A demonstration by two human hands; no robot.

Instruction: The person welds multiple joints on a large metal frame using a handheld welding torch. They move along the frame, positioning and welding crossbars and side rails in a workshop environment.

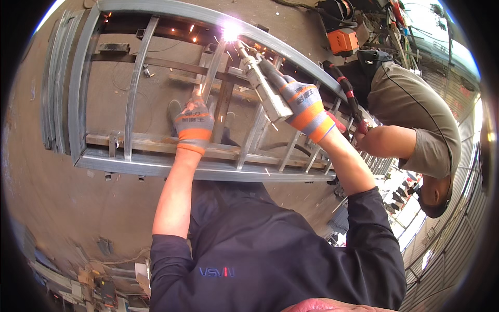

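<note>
A grey metal frame [218,173] with several crossbars lies in front of me. My left hand [195,120], in a grey and orange work glove, closes its fingers round the near part of a crossbar [213,70]. My right hand [307,108], gloved alike, grips a welding gun [262,89] that slants to the far left. At the gun's nozzle, where that crossbar meets the far rail [156,6], a bright arc [230,33] glows and hides the joint. Sparks scatter on both sides of it.
Another person [416,109] bends over at the right, with a black and red tool [347,88] near the frame's right end. Metal bars [58,83] lie stacked at the left. An orange machine [343,41] stands at the far right. Support beams [226,99] show beneath the frame.
</note>
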